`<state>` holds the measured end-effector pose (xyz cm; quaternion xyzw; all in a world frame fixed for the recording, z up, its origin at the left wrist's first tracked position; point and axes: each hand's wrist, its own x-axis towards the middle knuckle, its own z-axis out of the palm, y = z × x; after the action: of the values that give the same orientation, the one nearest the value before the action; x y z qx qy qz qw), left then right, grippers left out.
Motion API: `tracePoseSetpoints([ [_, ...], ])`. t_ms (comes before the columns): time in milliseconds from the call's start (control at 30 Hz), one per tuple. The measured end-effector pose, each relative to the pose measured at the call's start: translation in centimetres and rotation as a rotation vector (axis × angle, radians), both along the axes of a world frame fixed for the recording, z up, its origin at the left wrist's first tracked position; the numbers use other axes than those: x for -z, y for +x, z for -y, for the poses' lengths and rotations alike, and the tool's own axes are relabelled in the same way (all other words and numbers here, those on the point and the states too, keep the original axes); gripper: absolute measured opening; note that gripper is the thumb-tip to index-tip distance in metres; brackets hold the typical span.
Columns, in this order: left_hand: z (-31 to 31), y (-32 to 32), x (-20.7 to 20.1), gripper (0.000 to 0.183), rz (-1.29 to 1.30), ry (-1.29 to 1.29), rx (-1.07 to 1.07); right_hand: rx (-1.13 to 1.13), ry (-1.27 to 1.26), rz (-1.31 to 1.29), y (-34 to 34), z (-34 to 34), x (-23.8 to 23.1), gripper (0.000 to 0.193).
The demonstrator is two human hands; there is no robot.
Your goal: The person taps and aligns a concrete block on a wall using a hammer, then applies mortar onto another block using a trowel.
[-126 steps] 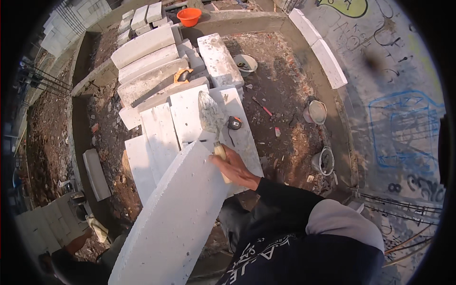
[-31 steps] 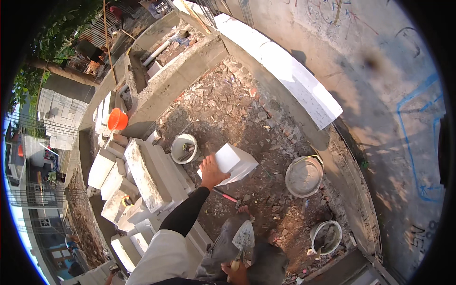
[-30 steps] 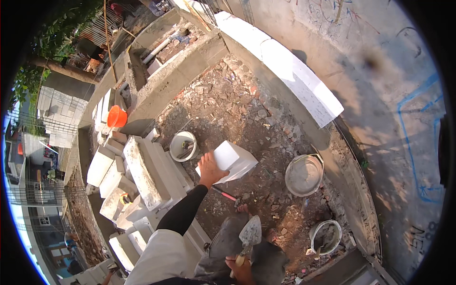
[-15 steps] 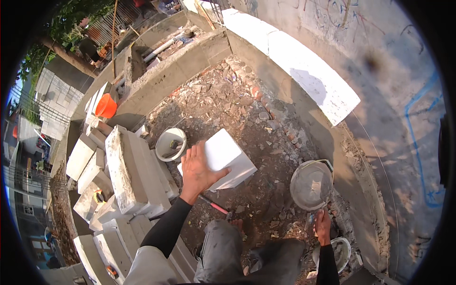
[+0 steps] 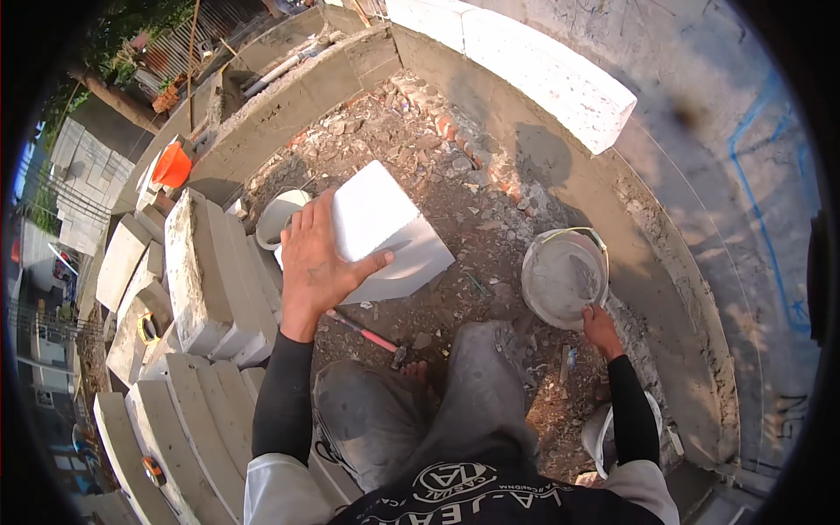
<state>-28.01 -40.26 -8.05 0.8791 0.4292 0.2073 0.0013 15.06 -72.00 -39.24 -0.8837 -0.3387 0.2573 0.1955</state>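
Note:
My left hand (image 5: 315, 254) lies over the left edge of a large white block (image 5: 376, 206), fingers stretched and thumb spread across it. The block stands on the rubble ground in front of my knees, its upper face brightly lit. To the right, my right hand (image 5: 601, 331) is closed at the near rim of a round bucket (image 5: 528, 284) of wet grey mortar (image 5: 564, 276). What its fingers hold, a rim or a handle, I cannot make out. Below the block lies a hammer (image 5: 372, 337) with a red-and-black handle, close to my foot.
Pale blocks (image 5: 219, 271) are stacked along my left, with a tape measure (image 5: 149, 328) on them. Behind my left hand stands another bucket (image 5: 282, 214). A second pail (image 5: 598, 437) sits under my right forearm. White blocks (image 5: 534, 66) line the low wall at right; an orange bucket (image 5: 171, 164) stands far left.
My right hand has come up to the mortar bucket's rim. The left hand remains on the white block. The whole view has shifted, and more of my shirt shows.

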Motion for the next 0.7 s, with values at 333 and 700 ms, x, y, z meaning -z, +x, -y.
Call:
tracePoseSetpoints([
  [333, 3.9, 0.8, 0.5, 0.106, -0.007, -0.007, 0.069, -0.134, -0.049, -0.301, 3.7, -1.9, -1.8, 0.051],
  [700, 2.8, -1.1, 1.1, 0.105, 0.072, -0.012, 0.011, 0.462, 0.154, -1.123, -2.4, -4.8, 0.3, 0.031],
])
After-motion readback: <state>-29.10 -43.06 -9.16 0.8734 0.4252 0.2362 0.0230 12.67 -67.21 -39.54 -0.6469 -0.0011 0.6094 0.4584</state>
